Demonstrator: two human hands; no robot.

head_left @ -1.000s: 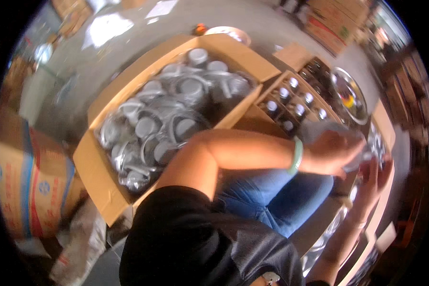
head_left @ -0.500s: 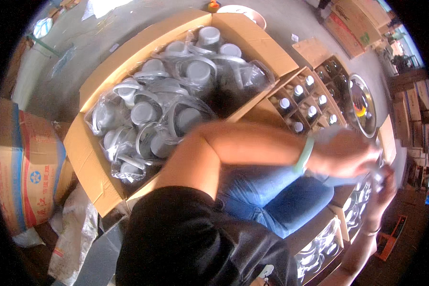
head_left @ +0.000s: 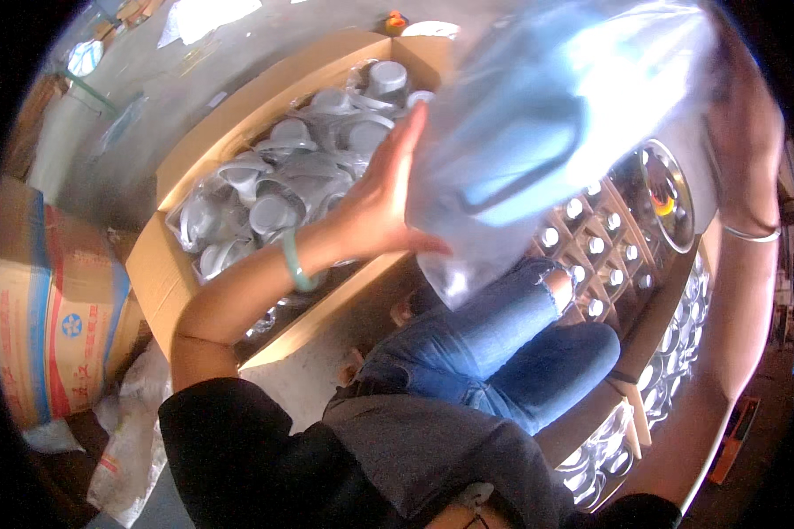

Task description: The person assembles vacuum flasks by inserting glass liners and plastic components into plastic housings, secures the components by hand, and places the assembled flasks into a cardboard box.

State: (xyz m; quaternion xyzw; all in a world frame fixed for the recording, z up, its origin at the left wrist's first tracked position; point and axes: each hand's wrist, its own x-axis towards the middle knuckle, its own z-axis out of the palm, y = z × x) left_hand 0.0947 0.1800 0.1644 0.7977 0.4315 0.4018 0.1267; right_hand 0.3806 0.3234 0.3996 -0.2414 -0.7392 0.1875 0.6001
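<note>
Head view: a blurred clear plastic bag [head_left: 547,132] is held up at the right of the large open carton [head_left: 161,273], hiding its far right corner. Its long axis slants: the narrow end points down toward the knees [head_left: 569,353], the broad end up and right. The left hand [head_left: 384,194], thumb and fingers spread wide, presses its left edge; the right hand's [head_left: 741,97] grip is too blurred to tell.

Bkgd bits on/around grey flr [head_left: 278,28].
Tan ctn w/ blue + red stripes [head_left: 93,309] far L, crumpled wht sack [head_left: 131,445] just below; wht sheet [head_left: 207,18] & grn rod [head_left: 90,92] upper L; sm. orange obj [head_left: 396,22] beside pale basin [head_left: 430,30] top ctr; shiny metal bowl [head_left: 683,212] R, orange-yellow patch inside.
</note>
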